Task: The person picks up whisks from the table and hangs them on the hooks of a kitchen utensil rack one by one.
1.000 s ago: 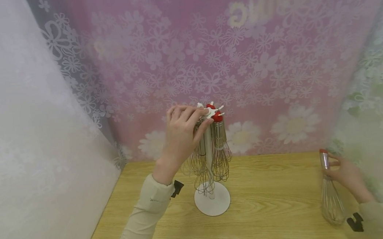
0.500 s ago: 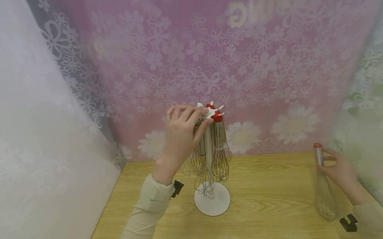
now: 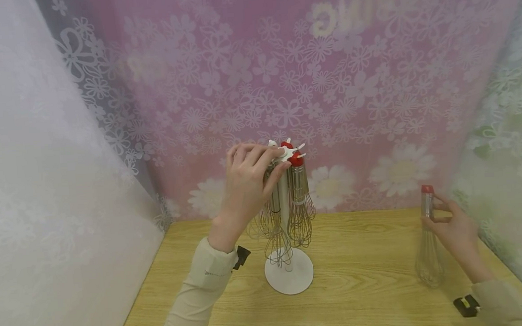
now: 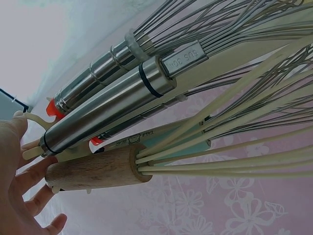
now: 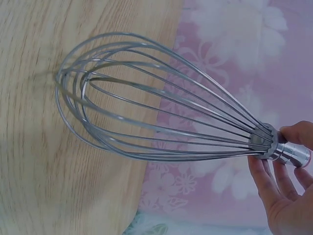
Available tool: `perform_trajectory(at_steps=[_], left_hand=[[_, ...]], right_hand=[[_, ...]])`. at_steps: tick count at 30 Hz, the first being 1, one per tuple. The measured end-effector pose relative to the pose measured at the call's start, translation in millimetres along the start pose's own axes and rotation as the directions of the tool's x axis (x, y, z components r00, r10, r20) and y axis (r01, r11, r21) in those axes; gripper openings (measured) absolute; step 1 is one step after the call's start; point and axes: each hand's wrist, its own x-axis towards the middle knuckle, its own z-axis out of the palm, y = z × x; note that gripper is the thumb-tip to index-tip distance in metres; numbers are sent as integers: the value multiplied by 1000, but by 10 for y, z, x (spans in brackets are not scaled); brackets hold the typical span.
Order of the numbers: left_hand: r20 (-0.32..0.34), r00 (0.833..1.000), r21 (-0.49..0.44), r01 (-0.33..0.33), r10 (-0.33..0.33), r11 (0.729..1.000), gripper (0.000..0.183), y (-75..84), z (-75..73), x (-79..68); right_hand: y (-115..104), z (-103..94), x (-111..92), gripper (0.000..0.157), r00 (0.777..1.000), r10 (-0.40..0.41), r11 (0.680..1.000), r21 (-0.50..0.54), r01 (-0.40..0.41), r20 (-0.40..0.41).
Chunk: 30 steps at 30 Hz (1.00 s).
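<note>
In the head view my left hand (image 3: 246,184) grips the white top of a whisk stand (image 3: 290,279), thumb on the near side. Several whisks hang from its hooks, including a steel whisk with a red cap (image 3: 298,190). The left wrist view shows a wooden-handled whisk (image 4: 98,169) and a steel-handled whisk (image 4: 112,105) close by my fingers. At the right, my right hand (image 3: 455,228) holds another red-capped steel whisk (image 3: 427,207) by its handle, thumb opposite the fingers. Its wire loops (image 5: 161,107) point down over the table in the right wrist view.
The stand is on a wood-grain table (image 3: 362,276). A pink flowered backdrop (image 3: 247,84) rises behind its far edge. Pale side panels (image 3: 52,195) border it on the left and right.
My right hand has carried its whisk leftward and upward, away from the right panel. The left hand and the stand have kept their place.
</note>
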Motion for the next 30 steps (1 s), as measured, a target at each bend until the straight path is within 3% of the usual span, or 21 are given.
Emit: perform_trajectory(at_steps=[12, 22, 30], left_hand=[[-7, 1000, -9, -1, 1, 1000, 26, 6, 2, 9], [-12, 1000, 0, 22, -22, 1000, 28, 23, 17, 20], [-20, 1000, 16, 24, -24, 1000, 27, 46, 30, 16]], right_hand=[[-254, 95, -53, 71, 998, -30, 994, 100, 35, -47], [-559, 208, -100, 75, 981, -147, 964, 203, 170, -124], [-708, 277, -116, 78, 974, -180, 956, 207, 206, -136]])
